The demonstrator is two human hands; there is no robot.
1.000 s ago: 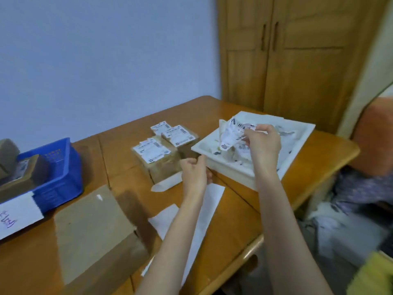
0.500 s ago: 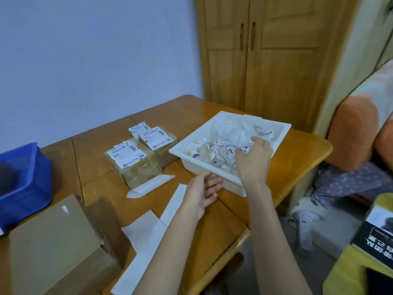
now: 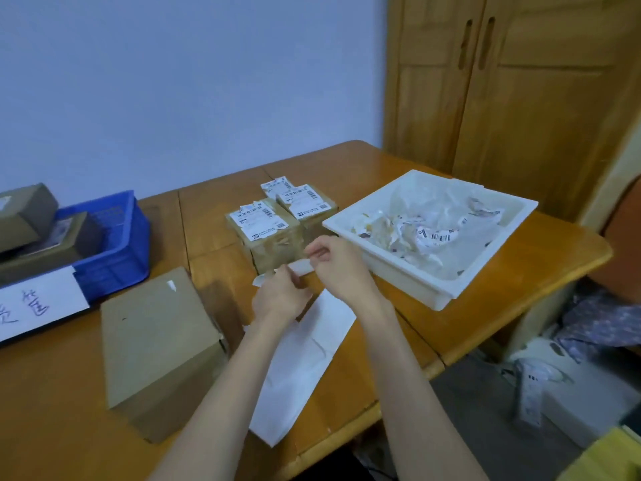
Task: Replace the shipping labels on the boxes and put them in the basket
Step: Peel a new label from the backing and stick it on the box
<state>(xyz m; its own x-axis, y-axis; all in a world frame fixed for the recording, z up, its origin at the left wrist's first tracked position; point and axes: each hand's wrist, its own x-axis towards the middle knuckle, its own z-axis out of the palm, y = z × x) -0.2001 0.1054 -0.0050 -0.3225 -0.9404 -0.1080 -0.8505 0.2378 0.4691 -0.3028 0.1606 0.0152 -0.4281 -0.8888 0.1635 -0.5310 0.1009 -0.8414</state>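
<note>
Both hands hover over a white label strip [image 3: 301, 266] lying on the table in front of two small labelled boxes [image 3: 263, 234] [image 3: 307, 206]. My left hand [image 3: 281, 298] covers the strip's middle with curled fingers. My right hand [image 3: 338, 263] has its fingertips drawn together just above the strip's right end; whether they pinch it is unclear. A larger plain cardboard box [image 3: 156, 335] with no label lies to the left. The blue basket [image 3: 107, 244] at far left holds other boxes [image 3: 29, 211].
A white tray [image 3: 428, 295] of crumpled old labels [image 3: 433, 236] sits at right, near the table's edge. White paper sheets [image 3: 308, 345] lie under my forearms. A handwritten paper sign [image 3: 38, 305] leans on the basket. A wooden wardrobe [image 3: 513, 98] stands behind.
My right hand dropped the crumpled old label into the white tray and came back left to the strip. My left hand moved forward onto the strip. The view swung left.
</note>
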